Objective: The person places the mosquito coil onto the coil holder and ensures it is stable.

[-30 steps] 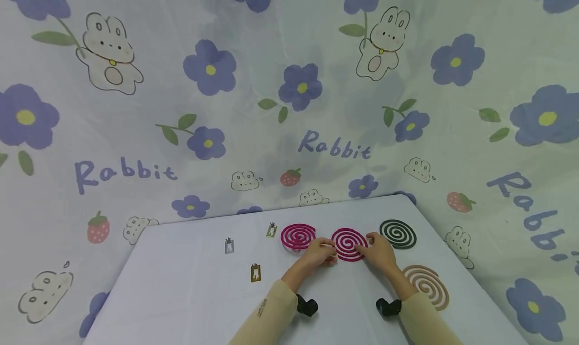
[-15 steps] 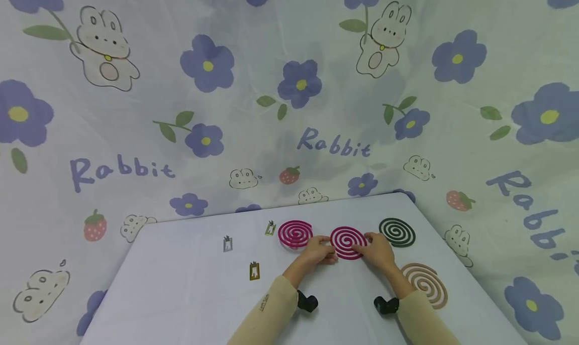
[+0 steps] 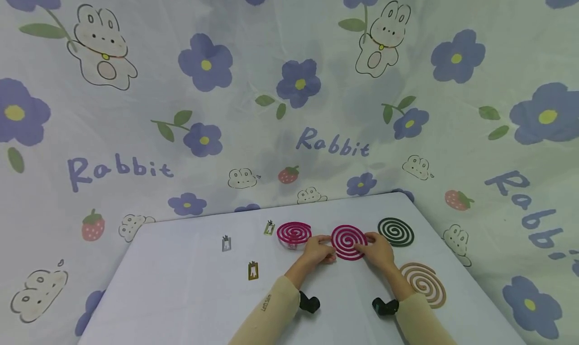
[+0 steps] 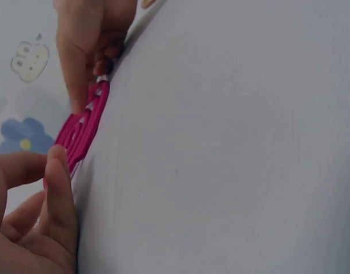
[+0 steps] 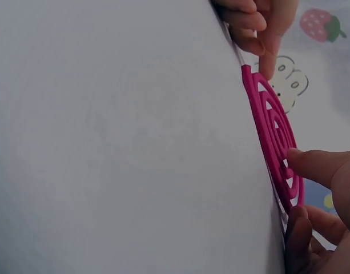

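Between both hands is a magenta mosquito coil (image 3: 348, 242), its face tilted toward the head camera. My left hand (image 3: 318, 251) pinches its left edge, thumb and finger meeting at the rim in the left wrist view. On the other side my right hand (image 3: 379, 250) grips it, the thumb (image 5: 312, 162) lying on the face and fingers at the rim. The coil is close over the white table (image 3: 181, 284). A second magenta coil (image 3: 295, 232) sits just beyond the left hand, raised on a small pinkish support (image 3: 292, 246) that is partly hidden.
A dark green coil (image 3: 395, 232) lies at the back right, and a tan coil (image 3: 423, 284) lies nearer, partly behind the right forearm. Small metal coil stands lie at left: one silver (image 3: 226, 243), one pale gold (image 3: 269, 228), one darker gold (image 3: 253, 270). A patterned curtain (image 3: 253, 109) rises behind the table.
The held coil has tilted slightly more face-on to the head camera. Both hands keep nearly the same places on it. The whole view has shifted a little.
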Demonstrator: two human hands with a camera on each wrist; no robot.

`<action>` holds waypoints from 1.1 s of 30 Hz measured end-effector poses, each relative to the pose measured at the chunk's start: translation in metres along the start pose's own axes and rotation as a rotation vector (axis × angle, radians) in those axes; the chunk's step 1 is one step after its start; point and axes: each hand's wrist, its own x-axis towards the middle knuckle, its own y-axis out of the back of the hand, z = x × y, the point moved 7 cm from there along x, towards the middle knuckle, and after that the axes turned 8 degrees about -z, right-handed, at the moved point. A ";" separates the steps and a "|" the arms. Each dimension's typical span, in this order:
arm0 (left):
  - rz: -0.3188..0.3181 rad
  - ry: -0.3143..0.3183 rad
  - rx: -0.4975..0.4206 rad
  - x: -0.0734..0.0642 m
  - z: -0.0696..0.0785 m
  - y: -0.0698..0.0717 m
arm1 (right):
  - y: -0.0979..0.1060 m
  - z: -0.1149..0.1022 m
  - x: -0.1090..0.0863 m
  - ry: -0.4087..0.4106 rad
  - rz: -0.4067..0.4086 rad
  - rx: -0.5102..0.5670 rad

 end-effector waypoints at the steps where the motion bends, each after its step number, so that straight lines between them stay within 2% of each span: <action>1: 0.003 -0.011 -0.004 0.001 0.000 0.000 | 0.001 0.001 -0.001 -0.006 0.006 0.033; 6: 0.015 -0.059 -0.002 0.002 0.000 0.000 | 0.006 0.003 -0.004 -0.023 0.042 0.171; 12: 0.088 -0.106 0.053 -0.006 0.008 -0.003 | 0.010 0.000 -0.009 -0.052 0.081 0.250; 14: 0.124 -0.138 0.074 -0.007 0.011 -0.004 | 0.010 0.000 -0.011 -0.068 0.068 0.303; 18: 0.218 -0.196 0.094 -0.008 0.016 -0.005 | 0.007 0.000 -0.015 -0.109 0.009 0.484; 21: 0.251 -0.207 0.076 -0.010 0.016 -0.004 | 0.007 -0.001 -0.020 -0.121 -0.031 0.590; 28: 0.139 -0.182 0.022 -0.014 0.012 -0.008 | 0.007 -0.009 -0.030 -0.134 -0.097 0.685; 33: 0.099 -0.185 -0.039 -0.021 0.014 -0.009 | 0.005 -0.015 -0.038 -0.156 -0.127 0.745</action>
